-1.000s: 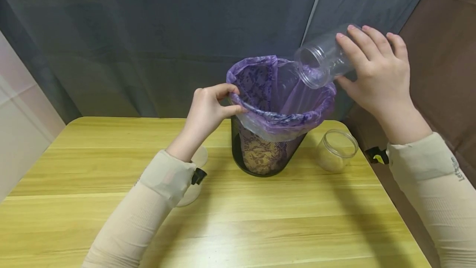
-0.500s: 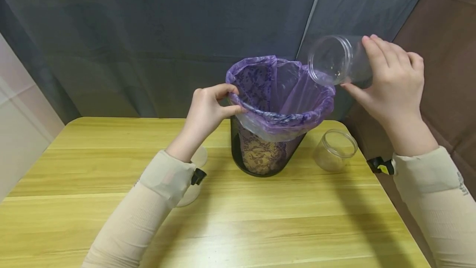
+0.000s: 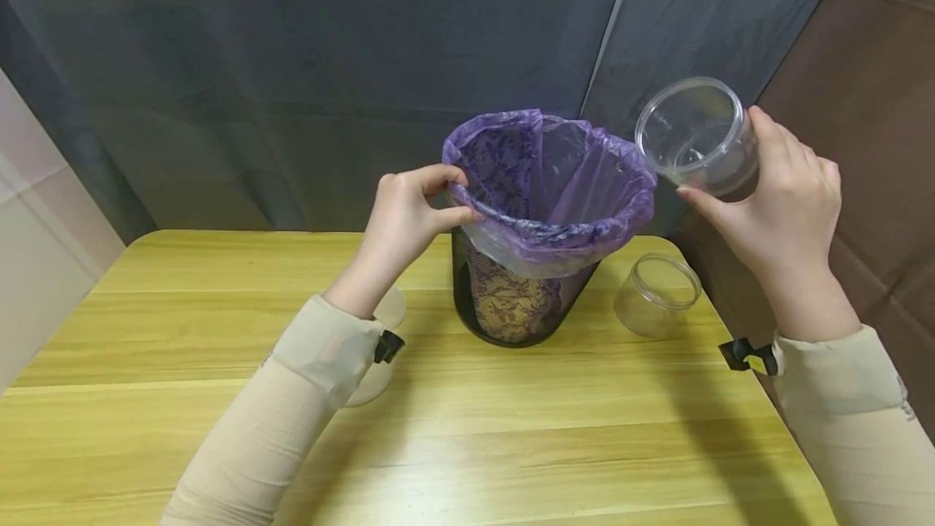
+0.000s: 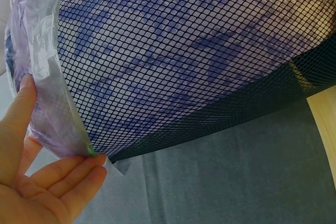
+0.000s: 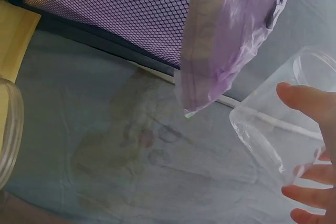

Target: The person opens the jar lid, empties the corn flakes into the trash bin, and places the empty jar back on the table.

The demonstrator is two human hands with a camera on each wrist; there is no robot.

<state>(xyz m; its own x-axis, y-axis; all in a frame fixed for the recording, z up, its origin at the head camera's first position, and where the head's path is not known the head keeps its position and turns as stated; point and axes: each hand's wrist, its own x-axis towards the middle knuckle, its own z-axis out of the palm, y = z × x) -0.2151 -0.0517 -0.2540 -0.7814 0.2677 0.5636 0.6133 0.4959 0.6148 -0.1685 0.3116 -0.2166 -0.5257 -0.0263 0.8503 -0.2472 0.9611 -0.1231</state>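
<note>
A black mesh wastebasket (image 3: 536,307) stands upright on the table, lined with a purple plastic bag (image 3: 577,238) folded over its rim. My left hand (image 3: 402,213) pinches the lined rim on its left side, thumb outside. In the left wrist view, the fingers (image 4: 79,182) lie at the edge of the bag. To the right of the wastebasket, my right hand (image 3: 792,205) grips a clear plastic jar (image 3: 719,165), held in the air with its mouth tilted up toward me. No contents show in the jar. The right wrist view shows its transparent base (image 5: 262,140) beside the bag.
A second clear jar (image 3: 650,311) stands lidless on the table (image 3: 511,428), near the right edge. Two pale round discs (image 3: 374,384) lie partly hidden under my left forearm. A grey curtain (image 3: 329,88) hangs behind, and a brown one (image 3: 869,144) on the right.
My right hand has drawn the jar right and away from over the wastebasket, turning its mouth from tipped down toward the bag to facing up. The left hand stays put.
</note>
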